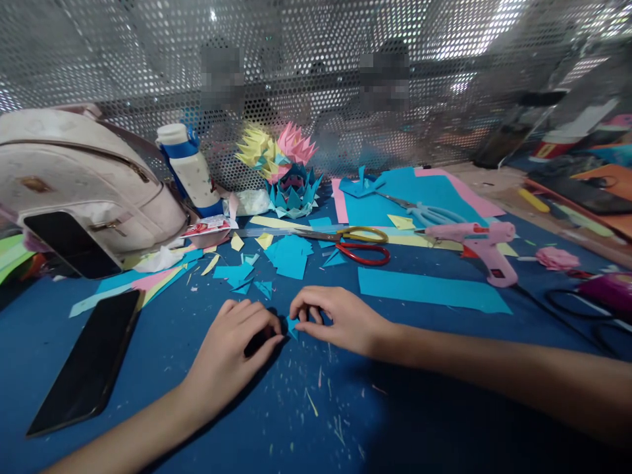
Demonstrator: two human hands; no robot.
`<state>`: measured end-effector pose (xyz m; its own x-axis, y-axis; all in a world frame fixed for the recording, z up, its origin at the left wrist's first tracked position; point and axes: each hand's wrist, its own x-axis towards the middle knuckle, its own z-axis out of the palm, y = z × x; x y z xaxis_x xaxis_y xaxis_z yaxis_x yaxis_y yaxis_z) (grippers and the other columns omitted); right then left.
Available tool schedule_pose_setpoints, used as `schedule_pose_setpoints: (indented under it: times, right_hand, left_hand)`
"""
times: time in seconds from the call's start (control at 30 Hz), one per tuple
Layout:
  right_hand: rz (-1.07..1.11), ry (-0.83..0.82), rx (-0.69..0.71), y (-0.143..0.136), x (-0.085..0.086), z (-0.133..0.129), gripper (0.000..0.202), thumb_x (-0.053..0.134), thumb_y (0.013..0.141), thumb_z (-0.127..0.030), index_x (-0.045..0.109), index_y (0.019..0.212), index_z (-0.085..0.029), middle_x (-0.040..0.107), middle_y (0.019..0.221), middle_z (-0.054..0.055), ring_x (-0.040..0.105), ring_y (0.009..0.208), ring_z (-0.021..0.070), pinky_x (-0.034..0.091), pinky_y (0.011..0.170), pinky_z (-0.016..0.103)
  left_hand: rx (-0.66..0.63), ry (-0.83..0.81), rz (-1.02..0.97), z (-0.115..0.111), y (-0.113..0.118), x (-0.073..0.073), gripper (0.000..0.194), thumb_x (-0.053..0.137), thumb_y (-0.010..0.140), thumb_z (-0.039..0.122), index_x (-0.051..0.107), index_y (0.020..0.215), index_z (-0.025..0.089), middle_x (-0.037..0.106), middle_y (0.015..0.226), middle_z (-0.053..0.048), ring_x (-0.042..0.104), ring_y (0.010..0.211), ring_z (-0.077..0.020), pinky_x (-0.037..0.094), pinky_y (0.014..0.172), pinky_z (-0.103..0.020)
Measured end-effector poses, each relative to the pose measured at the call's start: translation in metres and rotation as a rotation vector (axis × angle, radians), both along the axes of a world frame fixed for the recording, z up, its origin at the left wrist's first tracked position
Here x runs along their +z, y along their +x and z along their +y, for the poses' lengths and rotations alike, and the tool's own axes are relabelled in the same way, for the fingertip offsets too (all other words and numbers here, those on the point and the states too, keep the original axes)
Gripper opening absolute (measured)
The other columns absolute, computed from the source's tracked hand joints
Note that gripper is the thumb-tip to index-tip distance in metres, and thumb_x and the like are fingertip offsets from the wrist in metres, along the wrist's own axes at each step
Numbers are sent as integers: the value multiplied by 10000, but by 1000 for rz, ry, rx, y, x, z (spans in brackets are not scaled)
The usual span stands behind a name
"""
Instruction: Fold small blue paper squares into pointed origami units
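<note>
I have both hands down on the blue tabletop (162,368), near the middle of the scene, meeting over one small folded blue paper piece (293,325). My left hand (236,342) is curled with its fingertips pressing the piece's left edge; my right hand (336,318) pinches the right side between thumb and forefinger. So both are closed lightly on the paper, neither clenched.

To fold this well, I judge I should keep the piece flat against the tabletop, line the edges up first, then run a fingertip along the crease once, firmly. The paper looks thin and matte, and will likely take a sharp crease but tear if worked twice.

Farther off lie cut blue paper scraps (289,255), angular and flat, and a long blue paper strip (429,289) to the right. Scissors (353,242) with red and yellow handles and a glossy pink glue gun (481,245) lie beyond. A spiky paper flower (284,164) stands at the far edge, a smooth black phone (89,362) near left.
</note>
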<state>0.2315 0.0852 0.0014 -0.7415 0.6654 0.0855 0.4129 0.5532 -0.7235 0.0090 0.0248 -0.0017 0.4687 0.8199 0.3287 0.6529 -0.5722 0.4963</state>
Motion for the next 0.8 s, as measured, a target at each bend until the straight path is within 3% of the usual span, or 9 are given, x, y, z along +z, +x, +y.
schedule_pose_setpoints:
  times: [0.17, 0.57, 0.7, 0.8]
  right_hand:
    - [-58, 100, 69, 2, 1, 0, 161, 618, 919, -195, 639, 1075, -225, 589, 965, 4, 540, 747, 102, 425, 689, 233]
    - [111, 71, 59, 3, -1, 1, 84, 678, 866, -116, 657, 903, -188, 556, 892, -5, 543, 806, 109, 429, 699, 223]
    - [219, 83, 50, 1, 3, -7, 63, 736, 829, -151, 707, 851, -202, 524, 889, -3, 559, 828, 112, 443, 717, 225]
    - [271, 105, 87, 0, 3, -13, 65, 744, 818, -146, 727, 829, -207, 540, 981, 20, 576, 904, 125, 461, 772, 235]
  left_hand:
    - [-7, -1, -7, 0, 0, 1, 164, 503, 1017, 261, 596, 897, 200, 638, 844, 10, 531, 779, -167, 326, 718, -303]
    - [32, -13, 47, -1, -1, -1, 193, 502, 1021, 374, 570, 933, 216, 636, 899, 1, 542, 821, -180, 317, 739, -312]
    - [-36, 68, 101, -2, 1, -1, 260, 497, 1018, 437, 577, 944, 202, 619, 873, -12, 517, 794, -190, 292, 729, -323]
    - [-114, 171, 146, -4, 2, -3, 249, 463, 1041, 351, 588, 906, 184, 595, 819, -20, 477, 751, -186, 268, 706, -328]
